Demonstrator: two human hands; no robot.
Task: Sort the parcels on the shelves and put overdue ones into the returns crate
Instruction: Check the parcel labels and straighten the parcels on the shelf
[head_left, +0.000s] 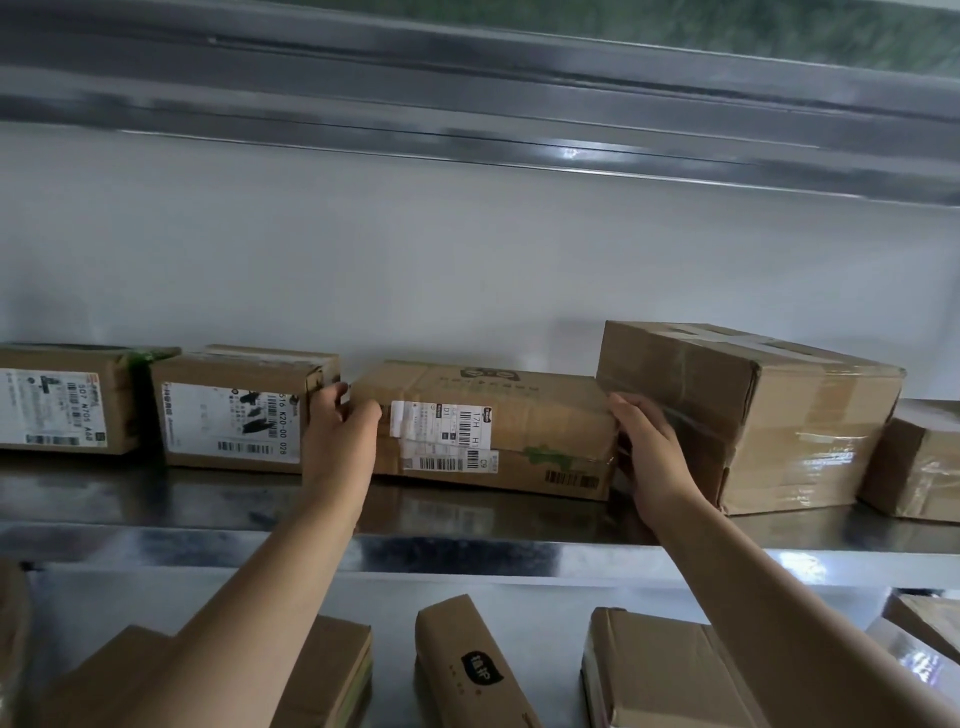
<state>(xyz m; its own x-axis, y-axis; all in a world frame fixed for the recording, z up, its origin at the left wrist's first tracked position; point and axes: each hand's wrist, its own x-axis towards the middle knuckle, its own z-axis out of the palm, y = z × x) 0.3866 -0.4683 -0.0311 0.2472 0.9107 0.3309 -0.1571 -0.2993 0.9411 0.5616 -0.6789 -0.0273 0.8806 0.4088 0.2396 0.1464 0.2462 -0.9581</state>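
A flat brown parcel (519, 415) with white labels and barcodes lies in the middle of the steel shelf (467, 540). My left hand (340, 436) grips its left end, fingers curled over the corner. My right hand (649, 457) holds its right end, fingers tucked between it and the taller taped box (769, 415) beside it. Two labelled parcels (234, 410) (62, 400) stand to the left.
Another brown box (919, 467) sits at the far right of the shelf. On the lower shelf lie several cardboard parcels (462, 670) (670, 670) (322, 670). A metal shelf (467, 104) runs overhead. A white wall stands behind the parcels.
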